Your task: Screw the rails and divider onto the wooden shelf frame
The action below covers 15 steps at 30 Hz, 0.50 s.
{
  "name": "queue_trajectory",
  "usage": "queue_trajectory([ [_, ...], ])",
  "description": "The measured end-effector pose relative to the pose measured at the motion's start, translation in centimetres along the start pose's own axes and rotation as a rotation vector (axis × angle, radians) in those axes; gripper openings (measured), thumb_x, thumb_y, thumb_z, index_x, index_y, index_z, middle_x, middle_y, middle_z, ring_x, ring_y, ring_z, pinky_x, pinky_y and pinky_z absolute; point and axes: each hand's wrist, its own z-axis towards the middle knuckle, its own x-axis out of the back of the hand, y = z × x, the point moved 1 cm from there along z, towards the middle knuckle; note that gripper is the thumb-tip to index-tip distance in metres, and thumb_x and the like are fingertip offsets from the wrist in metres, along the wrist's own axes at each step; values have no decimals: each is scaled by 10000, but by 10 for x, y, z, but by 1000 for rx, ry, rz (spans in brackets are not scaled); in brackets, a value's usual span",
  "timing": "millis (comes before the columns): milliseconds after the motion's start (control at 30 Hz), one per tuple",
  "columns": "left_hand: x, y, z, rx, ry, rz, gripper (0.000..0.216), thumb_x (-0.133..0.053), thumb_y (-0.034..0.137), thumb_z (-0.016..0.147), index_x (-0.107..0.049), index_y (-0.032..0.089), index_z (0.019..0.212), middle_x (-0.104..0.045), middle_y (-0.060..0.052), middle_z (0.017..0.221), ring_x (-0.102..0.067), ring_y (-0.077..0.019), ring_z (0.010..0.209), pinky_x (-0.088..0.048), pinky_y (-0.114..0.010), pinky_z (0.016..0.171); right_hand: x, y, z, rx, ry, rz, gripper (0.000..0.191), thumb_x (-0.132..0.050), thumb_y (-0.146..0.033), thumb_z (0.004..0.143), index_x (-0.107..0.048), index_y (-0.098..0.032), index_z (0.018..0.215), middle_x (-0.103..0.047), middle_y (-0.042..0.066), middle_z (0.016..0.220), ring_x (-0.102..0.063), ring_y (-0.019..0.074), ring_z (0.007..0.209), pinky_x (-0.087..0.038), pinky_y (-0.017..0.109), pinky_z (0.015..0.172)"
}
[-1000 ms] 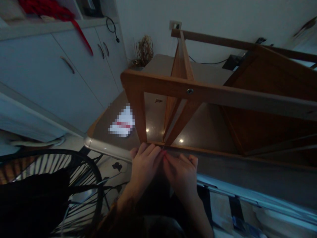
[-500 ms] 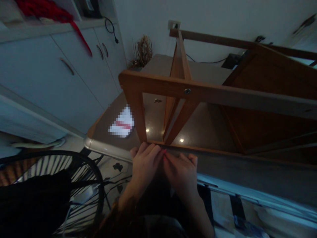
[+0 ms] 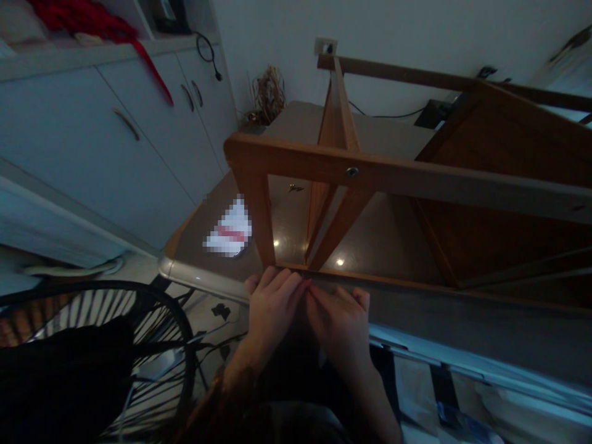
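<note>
My left hand [image 3: 272, 302] and my right hand [image 3: 340, 311] meet at the table's near edge, just below the lower rail of a wooden frame [image 3: 296, 157]. Fingers on both are bent and pinched together, the fingertips with red nails touching. Whatever sits between them is too small or hidden to make out. The frame rests on its side on the brown table [image 3: 388, 237], with slanted slats and a round metal fastener [image 3: 352, 172] in its upper rail. Several small screws [image 3: 296, 188] lie on the tabletop behind that rail.
A blurred white paper [image 3: 230, 231] lies left on the table. A round black chair [image 3: 187, 327] with dark cloth on it stands at lower left. White cabinets [image 3: 139, 166] line the left side. A large brown panel [image 3: 504, 148] leans within the frame at right.
The view has shifted very slightly. Both hands keep the same pinched pose at the table edge, and the wooden frame stays in place.
</note>
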Motion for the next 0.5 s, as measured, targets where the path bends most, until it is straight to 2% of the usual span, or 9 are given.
queue_trajectory([
  [500, 0, -2, 4, -23, -49, -8, 266, -466, 283, 960, -572, 200, 731, -620, -1, 732, -519, -176, 769, -300, -318, 701, -1, 1, -1, -2, 4, 17, 229, -477, -267, 966, -695, -208, 1004, -703, -4, 714, -552, 154, 658, -247, 350, 750],
])
